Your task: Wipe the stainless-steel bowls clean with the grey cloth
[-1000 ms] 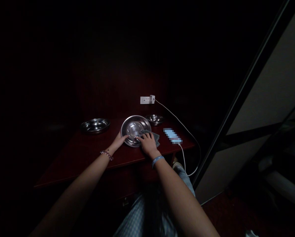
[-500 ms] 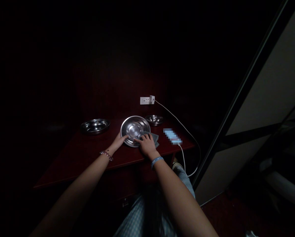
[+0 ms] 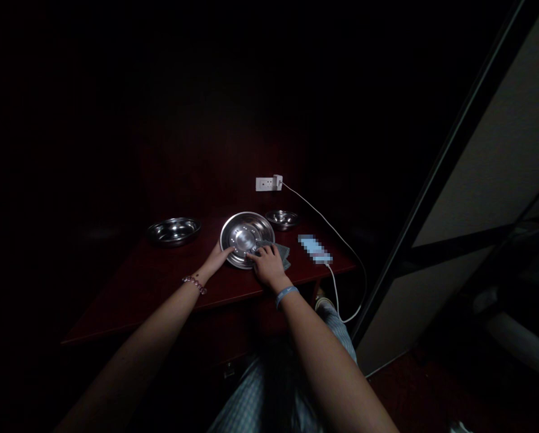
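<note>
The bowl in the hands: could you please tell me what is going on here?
A person tilts a metal bowl, the left hand gripping its rim. The right hand holds a grey cloth against its near right side. A second bowl sits to the left on the table, and a third bowl behind, on the right.

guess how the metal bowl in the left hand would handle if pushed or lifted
The metal bowl is probably stiff, since its rim keeps an even round. Its shiny, smooth-looking surface may be slippery in the left hand. If let go, it might tip or rock, as it appears tilted.
</note>
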Demonstrator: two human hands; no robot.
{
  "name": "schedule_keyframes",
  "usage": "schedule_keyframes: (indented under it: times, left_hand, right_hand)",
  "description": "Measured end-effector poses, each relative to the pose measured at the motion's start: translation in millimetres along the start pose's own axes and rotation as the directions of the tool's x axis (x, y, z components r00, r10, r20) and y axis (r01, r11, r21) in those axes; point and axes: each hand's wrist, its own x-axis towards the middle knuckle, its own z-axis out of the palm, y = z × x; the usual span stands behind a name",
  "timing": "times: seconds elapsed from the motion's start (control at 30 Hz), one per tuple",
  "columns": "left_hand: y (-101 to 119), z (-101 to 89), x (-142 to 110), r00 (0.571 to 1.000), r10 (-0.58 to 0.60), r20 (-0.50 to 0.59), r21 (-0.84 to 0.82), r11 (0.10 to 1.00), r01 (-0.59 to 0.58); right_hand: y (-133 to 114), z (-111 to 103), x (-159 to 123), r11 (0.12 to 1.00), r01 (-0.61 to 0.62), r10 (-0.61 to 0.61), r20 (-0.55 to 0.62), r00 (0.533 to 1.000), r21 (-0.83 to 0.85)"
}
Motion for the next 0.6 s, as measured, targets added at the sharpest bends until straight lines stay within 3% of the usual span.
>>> schedule_keyframes:
  times: [0.6]
  left_hand:
    - [-7.0,3.4,1.5,0.999,0.02,-0.045,0.004,1.0,-0.02]
  right_hand:
    - [-0.6,0.2,-0.7,1.0,0.011,-0.011,0.017,1.0,-0.003]
